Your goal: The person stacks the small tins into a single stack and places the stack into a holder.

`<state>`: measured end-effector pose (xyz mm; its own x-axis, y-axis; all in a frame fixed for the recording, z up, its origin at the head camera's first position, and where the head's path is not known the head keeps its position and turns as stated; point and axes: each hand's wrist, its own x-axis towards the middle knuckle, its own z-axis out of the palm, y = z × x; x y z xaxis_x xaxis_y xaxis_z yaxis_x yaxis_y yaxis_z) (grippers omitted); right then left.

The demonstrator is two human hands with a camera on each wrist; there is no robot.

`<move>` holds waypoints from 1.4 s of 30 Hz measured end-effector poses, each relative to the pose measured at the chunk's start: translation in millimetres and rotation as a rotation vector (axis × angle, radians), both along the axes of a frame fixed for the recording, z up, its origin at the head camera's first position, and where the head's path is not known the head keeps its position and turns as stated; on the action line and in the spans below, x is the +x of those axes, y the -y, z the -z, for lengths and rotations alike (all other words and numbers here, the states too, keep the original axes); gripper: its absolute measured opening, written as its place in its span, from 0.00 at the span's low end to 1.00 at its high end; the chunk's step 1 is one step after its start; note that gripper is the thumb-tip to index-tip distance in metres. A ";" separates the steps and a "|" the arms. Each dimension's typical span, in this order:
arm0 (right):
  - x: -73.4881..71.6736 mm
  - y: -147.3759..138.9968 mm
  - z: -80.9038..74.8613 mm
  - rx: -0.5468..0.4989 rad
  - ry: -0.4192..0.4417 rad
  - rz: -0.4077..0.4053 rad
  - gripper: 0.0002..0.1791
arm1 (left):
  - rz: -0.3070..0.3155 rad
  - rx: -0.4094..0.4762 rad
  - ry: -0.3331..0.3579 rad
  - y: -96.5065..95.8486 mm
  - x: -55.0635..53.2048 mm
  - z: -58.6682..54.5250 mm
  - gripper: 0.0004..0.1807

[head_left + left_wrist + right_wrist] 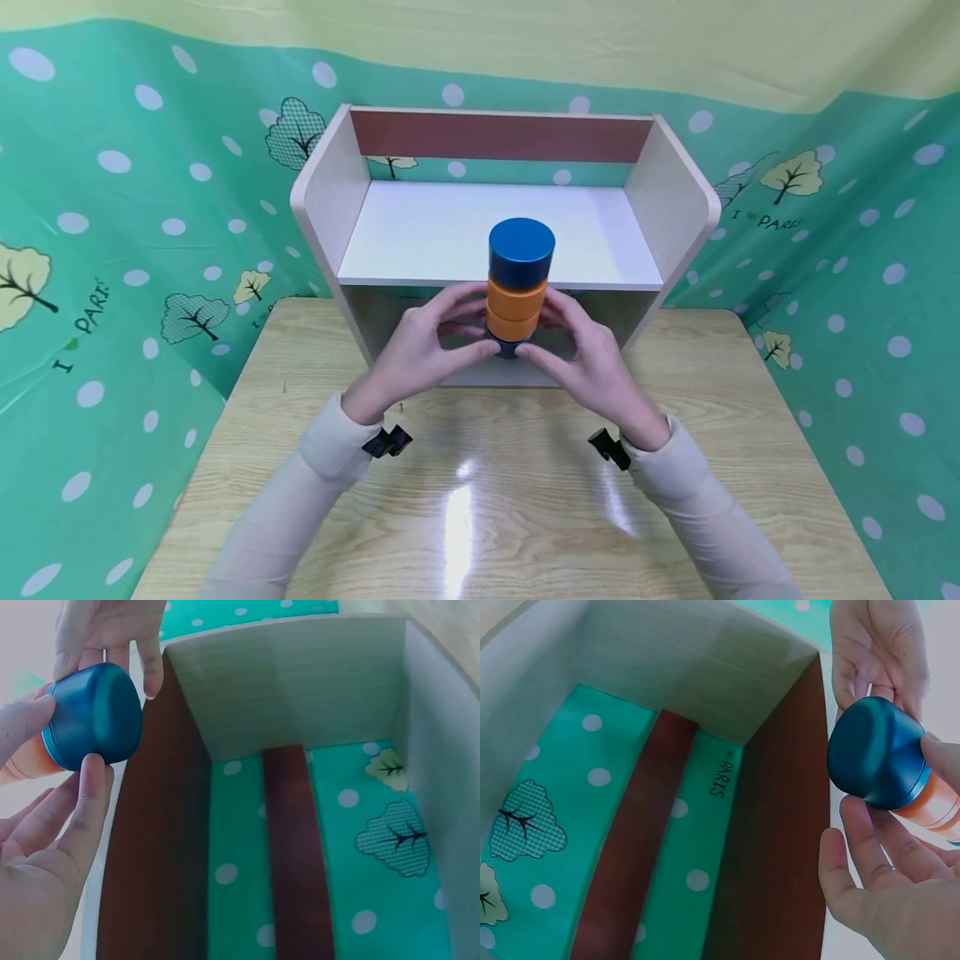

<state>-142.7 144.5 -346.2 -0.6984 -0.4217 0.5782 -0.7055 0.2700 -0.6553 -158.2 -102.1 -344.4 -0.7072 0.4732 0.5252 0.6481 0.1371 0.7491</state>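
Observation:
An upright cylinder with a bright blue top section, two orange bands and a dark blue base is held between both hands, in front of the shelf unit. My left hand grips its lower part from the left, thumb at the base, fingers behind. From the right my right hand grips the same part, thumb tip at the base. Each wrist view shows fingertips around the lower blue end, with the orange part beyond it; the rest is partly hidden by the hands.
A white shelf unit with raised sides and a brown back rail stands at the back of a wooden table. Its lower compartment is behind the hands. A green patterned curtain surrounds the table. Black wrist mounts sit on both sleeves.

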 end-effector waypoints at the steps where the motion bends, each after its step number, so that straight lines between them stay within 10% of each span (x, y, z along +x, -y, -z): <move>1: -0.1 0.2 -2.0 0.001 -0.005 0.001 0.44 | -0.003 -0.005 -0.004 0.2 0.0 -1.8 0.38; 19: -10.8 1.7 -29.1 -0.002 -0.057 0.039 0.44 | -0.022 0.007 -0.041 -0.6 -6.7 -31.9 0.37; 42: -41.2 7.0 -43.4 0.030 -0.005 0.074 0.40 | -0.068 0.016 0.086 -1.7 -36.9 -46.9 0.34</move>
<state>-183.9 137.5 -302.9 -0.7253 -0.3860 0.5700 -0.6863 0.3410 -0.6424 -195.2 -100.4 -297.5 -0.7805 0.4145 0.4679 0.5705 0.1665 0.8042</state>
